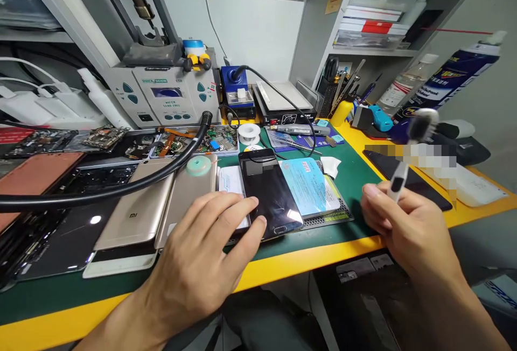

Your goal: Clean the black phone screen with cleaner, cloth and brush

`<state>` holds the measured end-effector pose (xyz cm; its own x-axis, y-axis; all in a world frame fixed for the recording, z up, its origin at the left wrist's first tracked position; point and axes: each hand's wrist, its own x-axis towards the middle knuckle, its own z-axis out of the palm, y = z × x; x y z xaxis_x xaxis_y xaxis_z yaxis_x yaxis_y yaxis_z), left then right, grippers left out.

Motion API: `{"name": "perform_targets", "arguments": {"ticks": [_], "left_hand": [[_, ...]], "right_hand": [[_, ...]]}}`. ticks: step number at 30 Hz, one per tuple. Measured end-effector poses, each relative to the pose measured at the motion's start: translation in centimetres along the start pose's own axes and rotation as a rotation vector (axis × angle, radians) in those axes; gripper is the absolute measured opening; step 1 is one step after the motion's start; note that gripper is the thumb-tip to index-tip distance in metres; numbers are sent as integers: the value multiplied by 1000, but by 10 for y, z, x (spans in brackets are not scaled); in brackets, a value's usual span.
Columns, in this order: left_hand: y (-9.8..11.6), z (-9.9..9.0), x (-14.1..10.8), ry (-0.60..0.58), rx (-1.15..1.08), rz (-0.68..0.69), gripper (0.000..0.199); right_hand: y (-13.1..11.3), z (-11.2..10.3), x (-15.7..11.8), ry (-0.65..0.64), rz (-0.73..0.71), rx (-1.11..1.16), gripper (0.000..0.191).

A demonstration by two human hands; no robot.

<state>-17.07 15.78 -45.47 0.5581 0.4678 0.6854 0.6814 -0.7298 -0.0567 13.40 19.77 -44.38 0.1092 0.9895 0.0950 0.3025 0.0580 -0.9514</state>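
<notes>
A black smartphone point(270, 195) lies screen up on the green mat, tilted a little and overlapping a blue printed card point(306, 185). My left hand point(210, 243) is open, its fingers apart, with the fingertips at the phone's left edge; whether they press on it I cannot tell. A white box-like item point(231, 180) is partly hidden beneath that hand. To the right, my right hand point(407, 227) is closed around the white handle of a toothbrush point(399, 176). Its dark-bristled head points up and away from the phone.
Several phones, including a gold one point(135, 205), lie at the left. A thick black hose point(161, 170) crosses above them from the soldering station point(169, 95). Behind are a solder spool point(249, 134) and a hot plate point(285, 104). A spray can point(452, 79) stands right.
</notes>
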Motion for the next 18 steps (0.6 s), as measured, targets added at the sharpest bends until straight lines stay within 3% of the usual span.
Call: {"name": "perform_targets", "arguments": {"ticks": [2, 4, 7, 9, 15, 18], "left_hand": [[-1, -1, -1, -1, 26, 27, 38], [-2, -2, -4, -2, 55, 67, 41], [-4, -6, -8, 1, 88, 135, 43], [-5, -7, -10, -7, 79, 187, 40], [-7, -7, -11, 16, 103, 253, 41], [0, -10, -3, 134, 90, 95, 50]], "right_hand": [[-10, 6, -11, -194, 146, 127, 59], [-20, 15, -19, -423, 279, 153, 58], [-33, 30, -24, -641, 371, 187, 60], [-41, 39, -24, -688, 400, 257, 58], [-58, 54, -18, -668, 406, 360, 36], [-63, 53, -11, -687, 385, 417, 37]]}}
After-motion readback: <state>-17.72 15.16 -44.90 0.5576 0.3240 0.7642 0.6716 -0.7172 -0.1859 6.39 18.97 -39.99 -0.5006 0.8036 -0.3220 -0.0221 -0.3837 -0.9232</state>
